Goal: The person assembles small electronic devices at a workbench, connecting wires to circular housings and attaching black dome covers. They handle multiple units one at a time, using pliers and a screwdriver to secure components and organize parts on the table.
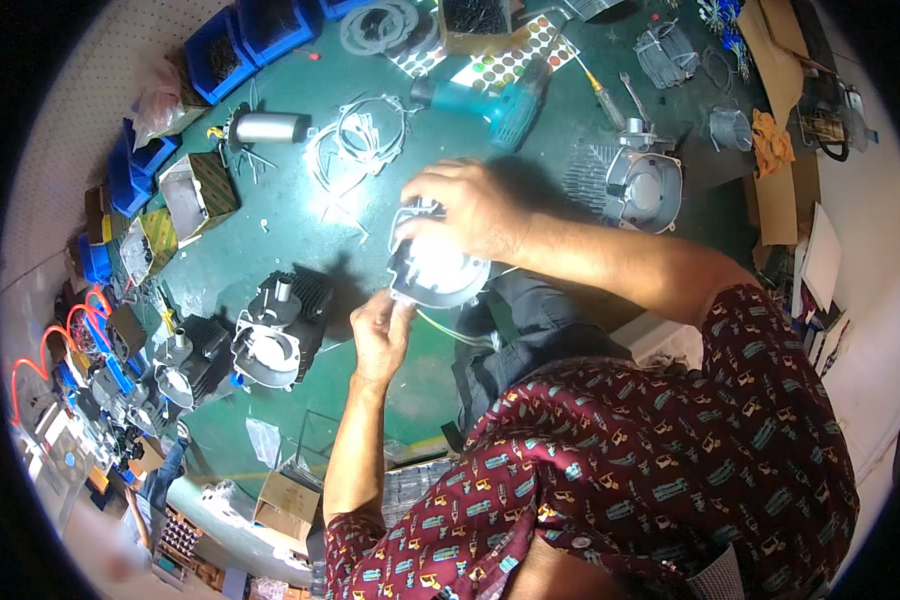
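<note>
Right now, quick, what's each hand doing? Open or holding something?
Left hand: closed at the lower edge of the metal housing; what it pinches can't be told.
Right hand: closed, holding the housing's upper side.

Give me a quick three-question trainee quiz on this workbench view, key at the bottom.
1. Multiple choice: where does the power tool lie?
A) in a blue bin
B) on the floor
C) on the bench, beyond the right hand

2. True or false: the left hand and the right hand both touch the metal housing.

3. Fill in: the crumpled cloth toward the right side of the picture is coloured ____.

Key: 1. C; 2. True; 3. Orange.
</note>
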### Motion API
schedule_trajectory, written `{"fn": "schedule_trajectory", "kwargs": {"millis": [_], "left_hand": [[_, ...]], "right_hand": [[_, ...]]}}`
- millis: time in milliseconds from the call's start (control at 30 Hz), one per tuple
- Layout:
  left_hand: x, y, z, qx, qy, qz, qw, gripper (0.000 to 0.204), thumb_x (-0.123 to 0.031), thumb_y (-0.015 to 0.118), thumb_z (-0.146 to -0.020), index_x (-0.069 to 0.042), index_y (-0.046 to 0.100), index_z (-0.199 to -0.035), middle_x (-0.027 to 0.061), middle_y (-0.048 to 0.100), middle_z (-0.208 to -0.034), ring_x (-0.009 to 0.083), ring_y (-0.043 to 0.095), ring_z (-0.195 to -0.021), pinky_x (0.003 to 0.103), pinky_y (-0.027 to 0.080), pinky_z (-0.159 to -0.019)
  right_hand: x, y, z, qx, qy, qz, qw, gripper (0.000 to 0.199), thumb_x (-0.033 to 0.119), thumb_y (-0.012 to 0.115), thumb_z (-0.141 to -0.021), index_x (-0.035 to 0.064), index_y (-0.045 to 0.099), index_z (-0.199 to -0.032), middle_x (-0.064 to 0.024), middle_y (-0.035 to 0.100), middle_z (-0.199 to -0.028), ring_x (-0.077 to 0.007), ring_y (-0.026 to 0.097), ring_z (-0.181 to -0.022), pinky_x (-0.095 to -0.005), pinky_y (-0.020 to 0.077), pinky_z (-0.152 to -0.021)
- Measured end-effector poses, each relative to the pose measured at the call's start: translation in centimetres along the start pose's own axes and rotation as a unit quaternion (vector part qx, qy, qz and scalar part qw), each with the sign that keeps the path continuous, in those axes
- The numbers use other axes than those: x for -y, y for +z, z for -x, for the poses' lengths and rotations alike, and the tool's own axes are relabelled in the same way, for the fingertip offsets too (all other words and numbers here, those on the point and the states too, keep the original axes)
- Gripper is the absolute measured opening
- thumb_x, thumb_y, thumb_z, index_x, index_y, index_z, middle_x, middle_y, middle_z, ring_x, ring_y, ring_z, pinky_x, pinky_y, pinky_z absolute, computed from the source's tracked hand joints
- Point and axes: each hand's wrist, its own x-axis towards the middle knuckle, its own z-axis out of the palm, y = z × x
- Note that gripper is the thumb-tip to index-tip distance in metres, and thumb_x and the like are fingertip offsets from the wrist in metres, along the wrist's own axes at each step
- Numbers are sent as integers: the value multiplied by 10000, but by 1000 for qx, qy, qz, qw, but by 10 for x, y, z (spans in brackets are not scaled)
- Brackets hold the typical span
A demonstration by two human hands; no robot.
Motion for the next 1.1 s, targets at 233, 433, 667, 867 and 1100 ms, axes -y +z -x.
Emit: {"fn": "schedule_trajectory", "kwargs": {"millis": [233, 433, 667, 867, 1100], "left_hand": [[-20, 8, 4, -119, -15, 15, 993, 220, -17, 767, -845, 38, 689, -1044, 62, 695, -841, 93, 614, -736, 255, 515, -705], [-26, 12, 4, -120, -56, 96, 987, 141, 11, 686, -881, 42, 660, -1016, 9, 633, -825, 67, 579, -723, 231, 495, -674], [-38, 26, 12, -169, -100, 176, 965, 77, -7, 657, -910, 40, 606, -942, 53, 652, -832, 98, 598, -684, 255, 509, -584], [-38, 17, 6, -116, -176, 333, 919, 75, -40, 678, -922, 8, 640, -967, 49, 665, -856, 102, 597, -685, 259, 521, -618], [-12, 0, 5, 1, -213, 431, 877, 137, -127, 691, -960, -14, 665, -1032, 36, 676, -879, 97, 618, -735, 258, 539, -651]], "right_hand": [[-1, -1, -1, -1, 10, -22, 1000, 360, 337, 815, -775, 38, 702, -941, -133, 721, -950, -319, 697, -921, -427, 533, -841], [0, -1, 0, -2, 1, -9, 1000, 358, 338, 812, -773, 44, 704, -948, -126, 721, -951, -315, 694, -921, -423, 527, -839], [5, 4, 4, 14, -3, 9, 1000, 363, 378, 799, -784, 67, 711, -950, -107, 723, -962, -303, 682, -943, -437, 486, -872], [2, 4, 7, -6, -5, 23, 1000, 365, 386, 786, -790, 74, 707, -962, -104, 725, -974, -295, 686, -963, -433, 486, -884], [2, 2, 3, -15, -17, 9, 1000, 338, 311, 830, -758, 47, 694, -919, -115, 717, -929, -310, 686, -905, -420, 503, -840]]}}
